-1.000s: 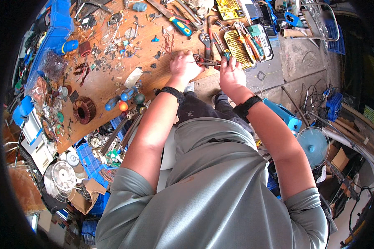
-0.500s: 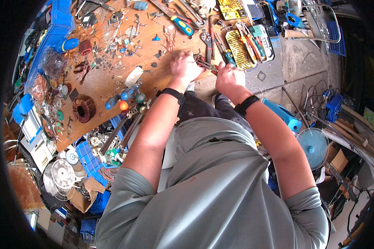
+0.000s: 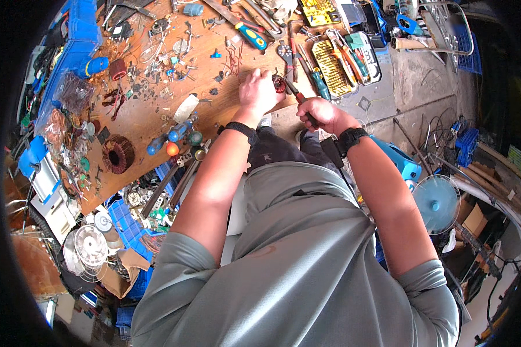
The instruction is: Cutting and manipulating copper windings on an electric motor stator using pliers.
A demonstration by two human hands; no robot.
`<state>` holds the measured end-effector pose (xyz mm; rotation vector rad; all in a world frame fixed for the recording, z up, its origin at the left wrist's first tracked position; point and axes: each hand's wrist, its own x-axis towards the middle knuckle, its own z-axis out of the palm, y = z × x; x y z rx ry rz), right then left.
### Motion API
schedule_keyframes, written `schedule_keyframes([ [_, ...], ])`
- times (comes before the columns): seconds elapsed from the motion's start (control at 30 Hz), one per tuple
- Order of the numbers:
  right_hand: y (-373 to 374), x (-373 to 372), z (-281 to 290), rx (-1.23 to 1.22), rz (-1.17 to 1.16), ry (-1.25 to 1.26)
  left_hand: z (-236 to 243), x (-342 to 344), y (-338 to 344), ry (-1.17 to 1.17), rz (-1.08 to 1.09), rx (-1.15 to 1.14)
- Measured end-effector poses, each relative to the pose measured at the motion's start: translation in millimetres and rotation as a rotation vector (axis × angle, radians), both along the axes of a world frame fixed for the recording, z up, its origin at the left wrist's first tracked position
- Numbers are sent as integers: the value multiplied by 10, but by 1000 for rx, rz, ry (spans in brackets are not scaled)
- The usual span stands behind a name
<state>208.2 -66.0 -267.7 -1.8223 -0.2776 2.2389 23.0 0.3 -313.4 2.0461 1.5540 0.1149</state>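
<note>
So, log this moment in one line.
left hand: holds round dark-red part | right hand: grips red-handled tool | place: wooden table

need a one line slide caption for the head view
At a cluttered wooden bench, the left hand holds a small reddish round part while the right hand grips a red-handled tool.

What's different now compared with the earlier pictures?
The right hand has drawn slightly back toward the body and turned, so the red-handled pliers it grips slant more steeply, handles toward the person. The left hand still holds the dark red coil; the teal-and-yellow handle hasn't moved.
</note>
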Motion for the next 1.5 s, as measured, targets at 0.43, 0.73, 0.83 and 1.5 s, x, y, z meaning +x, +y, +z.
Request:
schedule_keyframes([
  [0.43,244,68,114,-78,57,-123,-75,108,58,-23,-28,91],
  [0.73,242,-63,247,-76,248,-189,-317,-154,-120,-194,-21,201],
  [0.83,191,-69,167,-84,232,-173,-406,-160,-195,-223,-12,293],
  [1.5,218,-215,40,116,388,-426,-489,-105,-320,-146,123,274],
])
